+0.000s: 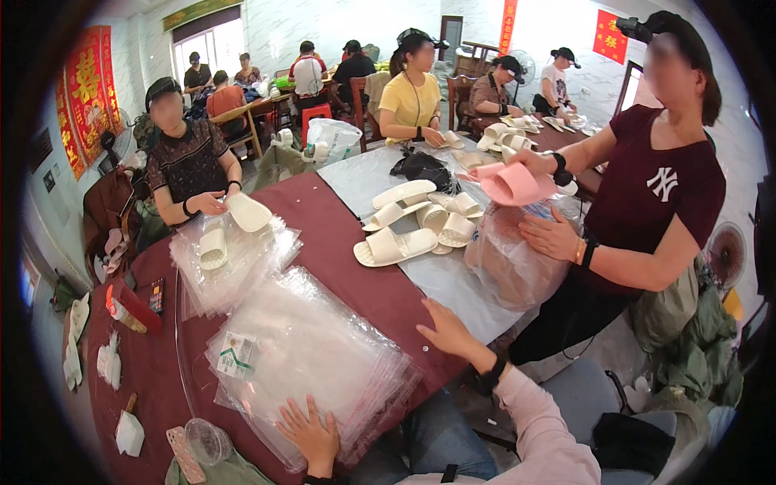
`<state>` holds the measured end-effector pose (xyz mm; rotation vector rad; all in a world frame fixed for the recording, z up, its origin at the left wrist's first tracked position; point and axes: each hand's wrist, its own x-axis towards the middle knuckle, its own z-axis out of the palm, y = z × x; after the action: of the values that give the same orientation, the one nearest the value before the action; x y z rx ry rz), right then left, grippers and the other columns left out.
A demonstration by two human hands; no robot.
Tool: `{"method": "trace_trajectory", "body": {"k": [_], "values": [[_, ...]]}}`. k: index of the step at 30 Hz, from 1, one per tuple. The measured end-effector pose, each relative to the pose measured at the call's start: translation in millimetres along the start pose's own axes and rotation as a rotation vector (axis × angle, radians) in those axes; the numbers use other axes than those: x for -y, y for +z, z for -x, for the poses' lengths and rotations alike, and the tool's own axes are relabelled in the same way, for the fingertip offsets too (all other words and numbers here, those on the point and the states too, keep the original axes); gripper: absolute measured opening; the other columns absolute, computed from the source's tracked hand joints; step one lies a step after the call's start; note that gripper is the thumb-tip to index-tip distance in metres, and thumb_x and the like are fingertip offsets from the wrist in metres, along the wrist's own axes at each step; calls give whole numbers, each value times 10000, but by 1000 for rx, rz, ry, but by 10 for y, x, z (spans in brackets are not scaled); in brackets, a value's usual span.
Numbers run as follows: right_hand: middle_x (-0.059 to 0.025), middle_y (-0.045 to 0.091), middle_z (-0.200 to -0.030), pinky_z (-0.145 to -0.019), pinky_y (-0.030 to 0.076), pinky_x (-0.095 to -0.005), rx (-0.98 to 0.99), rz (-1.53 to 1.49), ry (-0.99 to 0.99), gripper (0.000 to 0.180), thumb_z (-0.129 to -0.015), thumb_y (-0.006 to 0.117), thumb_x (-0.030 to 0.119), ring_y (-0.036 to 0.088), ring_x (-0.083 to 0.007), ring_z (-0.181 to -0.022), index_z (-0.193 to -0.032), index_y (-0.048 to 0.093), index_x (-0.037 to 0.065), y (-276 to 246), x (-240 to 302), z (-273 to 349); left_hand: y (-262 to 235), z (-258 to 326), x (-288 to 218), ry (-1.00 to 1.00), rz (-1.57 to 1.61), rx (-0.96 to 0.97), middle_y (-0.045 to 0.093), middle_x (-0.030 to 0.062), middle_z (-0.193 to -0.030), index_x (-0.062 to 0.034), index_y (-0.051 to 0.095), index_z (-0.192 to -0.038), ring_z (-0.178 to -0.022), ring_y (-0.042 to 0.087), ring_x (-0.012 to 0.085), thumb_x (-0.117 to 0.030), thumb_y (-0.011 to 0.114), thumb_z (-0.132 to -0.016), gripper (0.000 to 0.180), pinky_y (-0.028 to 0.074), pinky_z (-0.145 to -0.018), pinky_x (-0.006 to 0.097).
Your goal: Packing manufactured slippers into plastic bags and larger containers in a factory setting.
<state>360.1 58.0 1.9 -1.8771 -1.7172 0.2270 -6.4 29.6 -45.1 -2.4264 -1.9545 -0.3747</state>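
Observation:
My left hand (309,430) lies flat with spread fingers on the near edge of a stack of clear plastic bags (311,356). A small printed label shows at the stack's left side. Over the table's right edge, my right hand (449,330) reaches out, fingers apart and nothing in them. Beyond it, a pile of cream slippers (396,246) rests on a grey sheet. At the right, a standing person holds pink slippers (517,184) above a large clear plastic bag (513,259), one hand pressed against the bag.
Across the table, a seated person handles cream slippers (249,212) over another stack of bags (194,279). A red box (129,305), a phone (185,454) and a clear plastic cup (208,441) sit at the left. A grey chair (586,396) stands at my right. More people work behind.

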Motion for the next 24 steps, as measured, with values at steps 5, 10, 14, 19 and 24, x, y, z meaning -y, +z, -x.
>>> {"method": "trace_trajectory", "body": {"k": [5,10,14,19,24], "values": [[-237,411,-1330,-984,373,-432,58,-6,88,638,-831,589,330,445,-393,-1177,-1310,369,-30,36,92,-943,-108,-7,-58,-8,38,26,206,235,-1457,-135,384,-1379,-1343,143,435,-409,470,-866,588,52,-1061,594],[-201,461,-1287,-951,400,-437,-67,18,101,594,-823,596,326,482,-357,-1144,-1277,408,-9,44,120,-1170,-5,-8,-51,-38,53,71,211,237,-1454,-138,387,-1377,-1344,142,434,-412,472,-862,590,39,-1060,594],[-239,482,-1258,-967,387,-403,45,15,263,602,-805,626,292,467,-366,-1168,-1259,421,-46,59,-55,-1266,-53,-7,-43,-32,39,48,214,235,-1453,-139,387,-1377,-1344,142,435,-409,471,-863,587,36,-1059,596],[-280,457,-1265,-987,366,-386,-44,-242,281,657,-788,647,272,455,-378,-1180,-1285,380,-64,486,-661,-1823,-48,-60,-85,0,35,28,218,236,-1451,-144,380,-1379,-1344,145,435,-408,479,-850,600,41,-1058,598],[-278,460,-1236,-889,444,-381,-201,-739,361,675,-782,670,310,515,-376,-1079,-1218,374,-111,902,-485,-2075,20,-25,-32,-12,5,11,234,239,-1444,-149,385,-1377,-1334,166,446,-412,490,-835,612,53,-1051,613]]}}
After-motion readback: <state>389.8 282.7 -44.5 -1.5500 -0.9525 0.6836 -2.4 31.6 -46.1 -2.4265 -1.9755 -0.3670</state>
